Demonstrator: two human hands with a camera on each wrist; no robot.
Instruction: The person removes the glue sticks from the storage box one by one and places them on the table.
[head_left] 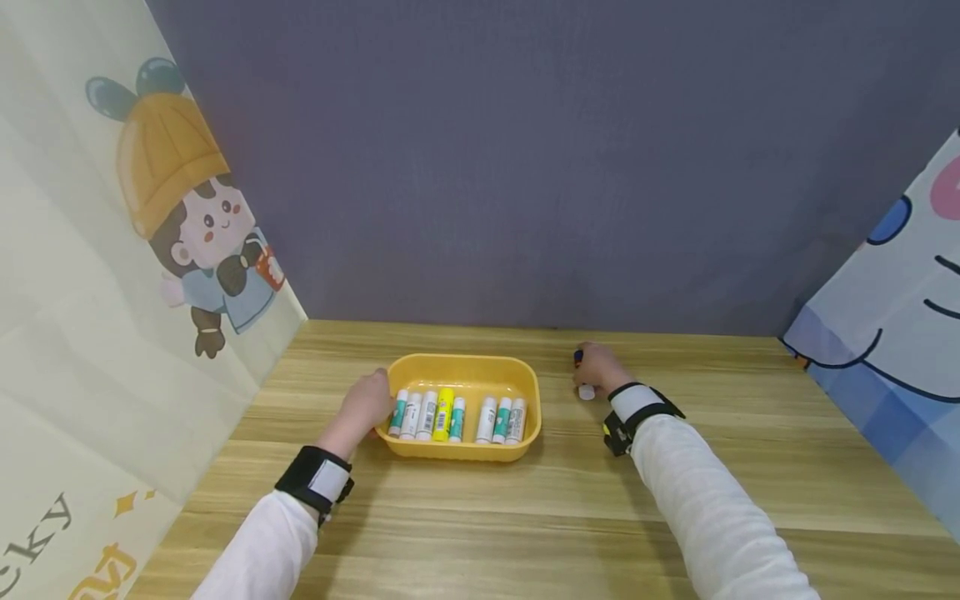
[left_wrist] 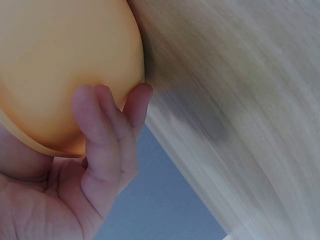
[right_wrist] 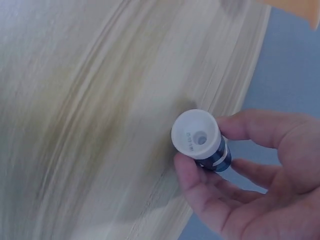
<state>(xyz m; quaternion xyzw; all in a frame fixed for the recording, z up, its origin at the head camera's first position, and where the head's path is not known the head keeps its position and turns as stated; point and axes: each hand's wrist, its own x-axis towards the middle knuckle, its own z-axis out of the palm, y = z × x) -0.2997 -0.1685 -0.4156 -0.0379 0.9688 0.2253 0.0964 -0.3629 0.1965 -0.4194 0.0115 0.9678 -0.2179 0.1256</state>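
A yellow plastic tray (head_left: 468, 451) stands on the table, with several glue sticks lying side by side in it. Most are white or white and teal, and one is a bright yellow glue stick (head_left: 443, 415). At the tray's left end my left hand (head_left: 368, 402) grips the wall; the left wrist view shows its fingers against the outside, thumb over the rim. To the right of the tray, my right hand (head_left: 602, 367) pinches a dark blue glue stick (right_wrist: 196, 134) between thumb and fingers. Its white base faces the right wrist camera.
The wood-grain table (head_left: 480, 525) ends at a dark grey-blue wall (head_left: 540, 167) behind the tray. A printed cloth (head_left: 90, 333) with a cartoon figure hangs at the left. Another printed cloth (head_left: 885, 317) borders the table at the right.
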